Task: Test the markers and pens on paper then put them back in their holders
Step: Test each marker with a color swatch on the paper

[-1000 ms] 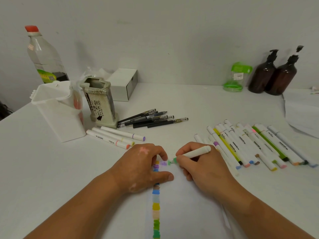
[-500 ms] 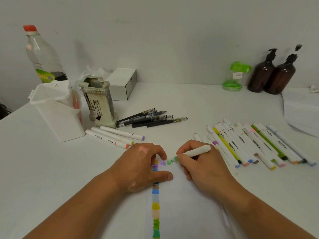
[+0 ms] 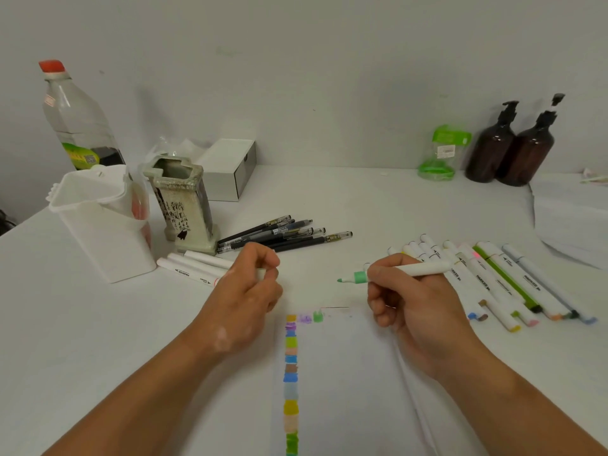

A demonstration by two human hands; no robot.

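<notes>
My right hand (image 3: 414, 307) grips a white marker (image 3: 404, 271) with a green tip, held level just above the sheet of paper (image 3: 348, 373), tip pointing left. A column of colour swatches (image 3: 291, 383) runs down the paper, with a purple and a green patch (image 3: 318, 316) beside its top. My left hand (image 3: 245, 301) is raised off the paper, fingers curled, pinching what looks like a small white cap (image 3: 262, 274). Several capped markers (image 3: 493, 278) lie in a row on the right, three more markers (image 3: 194, 266) on the left. Black pens (image 3: 283, 233) lie in a pile behind.
A white plastic holder (image 3: 98, 225) and a square ceramic pen pot (image 3: 182, 205) stand at the left, with a plastic bottle (image 3: 77, 120) and white box (image 3: 230, 169) behind. Two brown pump bottles (image 3: 513, 149) and a green container (image 3: 441, 153) stand by the far wall. Stacked paper (image 3: 572, 218) lies far right.
The right hand lifted the green marker off the paper and moved right, leaving a green patch. The left hand rose off the sheet and moved up and left, fingers curling.
</notes>
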